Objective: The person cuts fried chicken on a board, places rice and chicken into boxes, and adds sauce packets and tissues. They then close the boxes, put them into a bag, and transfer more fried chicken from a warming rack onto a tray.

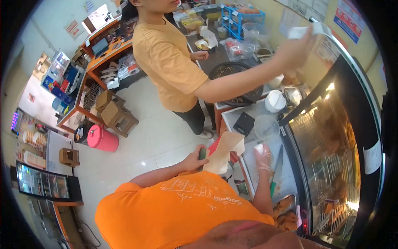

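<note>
The left hand (198, 159) grips brown paper (224, 154) off the counter (253, 108) edge, while the gloved right hand (263, 157) pinches a white scrap (259, 147) just beside a knife (278, 165), whose blade could likely nick the glove.

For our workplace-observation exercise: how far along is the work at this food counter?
Done: fried chicken sits cooked in the tray by the display case. In hand: the left hand holds a brown paper bag; the gloved right hand is over the counter. Left: the bag looks flat, seemingly unfilled.
</note>
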A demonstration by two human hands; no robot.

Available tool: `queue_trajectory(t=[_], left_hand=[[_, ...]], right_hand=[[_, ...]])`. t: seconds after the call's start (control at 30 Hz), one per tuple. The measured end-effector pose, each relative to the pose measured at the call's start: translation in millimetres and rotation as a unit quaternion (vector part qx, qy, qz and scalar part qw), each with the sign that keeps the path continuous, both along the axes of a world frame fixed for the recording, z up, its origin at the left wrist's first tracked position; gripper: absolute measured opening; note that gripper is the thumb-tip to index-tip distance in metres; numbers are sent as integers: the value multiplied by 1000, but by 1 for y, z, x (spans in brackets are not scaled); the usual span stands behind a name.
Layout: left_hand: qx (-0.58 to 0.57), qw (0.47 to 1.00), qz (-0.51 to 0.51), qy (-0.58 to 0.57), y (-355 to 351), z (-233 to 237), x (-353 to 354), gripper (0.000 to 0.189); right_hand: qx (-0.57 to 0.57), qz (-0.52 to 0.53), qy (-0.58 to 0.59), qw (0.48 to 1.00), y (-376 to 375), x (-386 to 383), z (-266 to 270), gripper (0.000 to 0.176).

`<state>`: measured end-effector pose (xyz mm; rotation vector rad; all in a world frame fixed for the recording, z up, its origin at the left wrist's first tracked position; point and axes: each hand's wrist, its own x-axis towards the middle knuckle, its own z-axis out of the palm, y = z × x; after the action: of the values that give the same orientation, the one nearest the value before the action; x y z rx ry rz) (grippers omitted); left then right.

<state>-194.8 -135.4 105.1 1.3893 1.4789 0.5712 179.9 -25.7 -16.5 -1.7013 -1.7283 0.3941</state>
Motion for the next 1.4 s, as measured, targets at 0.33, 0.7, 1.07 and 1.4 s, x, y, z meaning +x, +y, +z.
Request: queue_trajectory(t=[0.33, 0.7, 1.07, 1.4], left_hand=[[-49, 996, 73, -23, -25, 13, -16, 64], [-13, 996, 61, -58, -18, -9, -86, 67], [48, 994, -94, -41, 23, -22, -163, 66], [-57, 915, -399, -30, 48, -37, -155, 84]], right_hand=[[-190, -81, 180, 962, 32, 11, 19, 53], [-111, -111, -204, 966, 12, 2, -4, 43], [-47, 26, -75, 996, -75, -176, 97, 66], [-364, 98, -67, 924, -176, -198, 69, 27]])
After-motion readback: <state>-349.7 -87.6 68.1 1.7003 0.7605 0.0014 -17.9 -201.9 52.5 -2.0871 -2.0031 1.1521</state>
